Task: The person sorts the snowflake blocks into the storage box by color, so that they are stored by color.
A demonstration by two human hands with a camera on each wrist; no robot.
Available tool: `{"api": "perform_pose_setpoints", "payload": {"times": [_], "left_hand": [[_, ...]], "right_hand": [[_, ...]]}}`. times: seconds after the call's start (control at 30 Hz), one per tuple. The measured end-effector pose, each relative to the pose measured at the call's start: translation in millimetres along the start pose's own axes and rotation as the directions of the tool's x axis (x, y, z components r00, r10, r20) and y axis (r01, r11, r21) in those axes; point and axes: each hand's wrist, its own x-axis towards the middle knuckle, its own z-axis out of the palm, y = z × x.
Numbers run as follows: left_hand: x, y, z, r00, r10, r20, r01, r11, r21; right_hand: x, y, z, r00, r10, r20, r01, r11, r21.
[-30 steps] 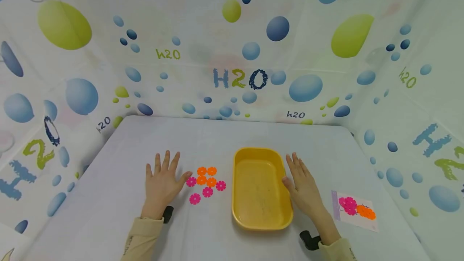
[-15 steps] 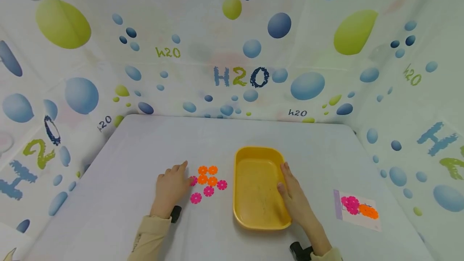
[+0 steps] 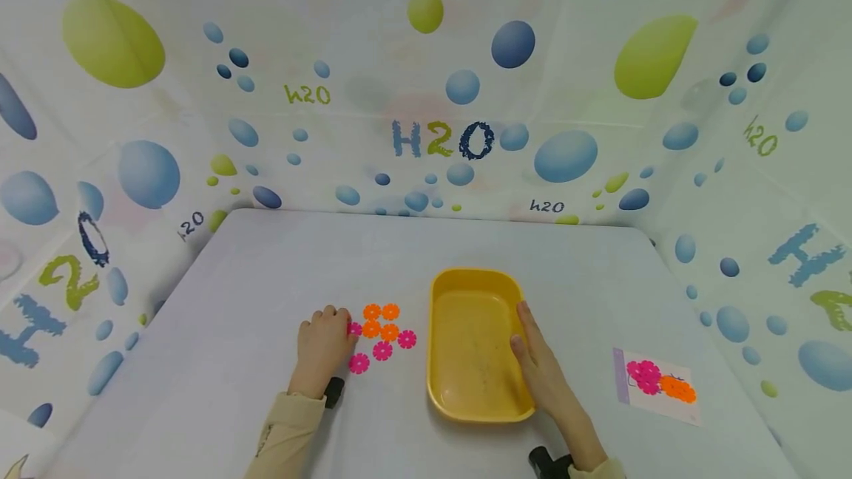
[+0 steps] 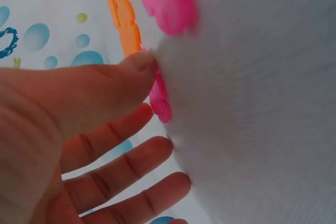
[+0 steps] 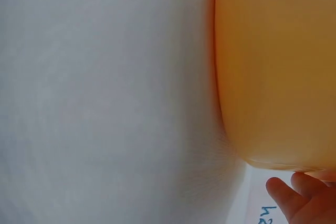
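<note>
My left hand (image 3: pixel 325 346) has its thumb and forefinger at a pink flower-shaped piece (image 3: pixel 355 328), pinching it at its edge. In the left wrist view the thumb (image 4: pixel 121 74) lies on that pink piece (image 4: pixel 160 95), and the other fingers spread below. Several orange flower pieces (image 3: pixel 371 312) lie close together just right of it, with other pink flower pieces (image 3: pixel 382 351) around them. My right hand (image 3: pixel 547 372) holds the right side of a yellow tray (image 3: pixel 475 346), thumb over the rim, fingers along the outer wall. The right wrist view shows the tray's outer wall (image 5: pixel 278 66) and fingertips against it.
A picture card (image 3: pixel 655 386) with pink and orange flower shapes lies right of the tray. White cloth covers the table (image 3: pixel 319 242). A bubble-patterned curtain (image 3: pixel 373 94) hangs behind and at both sides.
My left hand has moved right from a spread pose and its thumb and forefinger have come together on the leftmost pink piece. My right hand has moved left onto the tray's side.
</note>
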Motion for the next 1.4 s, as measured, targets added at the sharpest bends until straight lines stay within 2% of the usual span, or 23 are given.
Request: {"api": "perform_pose_setpoints", "payload": {"times": [0.2,0.33,0.47,0.57,0.8,1.03,1.13,1.23,1.4], "left_hand": [[2.1,0.6,-1.7,1.000,0.002,0.017,-0.001,0.999,-0.033],[5.9,-0.8,-2.4,0.999,0.005,0.044,-0.002,0.996,-0.088],[10.8,3.5,-10.3,0.997,0.015,0.082,-0.001,0.987,-0.161],[20.0,12.1,-19.8,0.996,0.020,0.092,0.001,0.975,-0.223],[50.2,53.8,-49.8,0.991,0.074,0.108,-0.026,0.918,-0.395],[76.8,101.9,-64.3,0.986,0.136,0.097,-0.078,0.887,-0.455],[86.0,123.6,-63.3,0.982,0.166,0.089,-0.102,0.867,-0.488],[91.0,144.0,-55.3,0.977,0.185,0.104,-0.107,0.852,-0.513],[92.8,173.1,-38.3,0.974,0.146,0.176,-0.030,0.844,-0.535]], "right_hand": [[0.8,0.2,-2.4,1.000,0.009,-0.008,-0.009,1.000,0.010],[0.7,1.5,-2.9,1.000,0.003,-0.013,-0.003,1.000,0.011],[1.1,1.6,-3.5,1.000,0.003,-0.016,-0.003,1.000,0.017],[1.8,2.2,-3.7,1.000,0.001,-0.015,0.000,1.000,0.023],[2.8,3.2,-2.9,1.000,0.020,-0.007,-0.019,0.999,0.032],[4.2,3.5,-0.2,1.000,0.022,-0.010,-0.022,1.000,0.020],[4.9,3.4,0.4,1.000,0.017,-0.015,-0.017,1.000,0.018],[4.7,2.8,0.7,1.000,0.020,-0.016,-0.020,1.000,0.023],[4.1,2.8,1.0,1.000,0.017,-0.024,-0.017,1.000,0.026]]}}
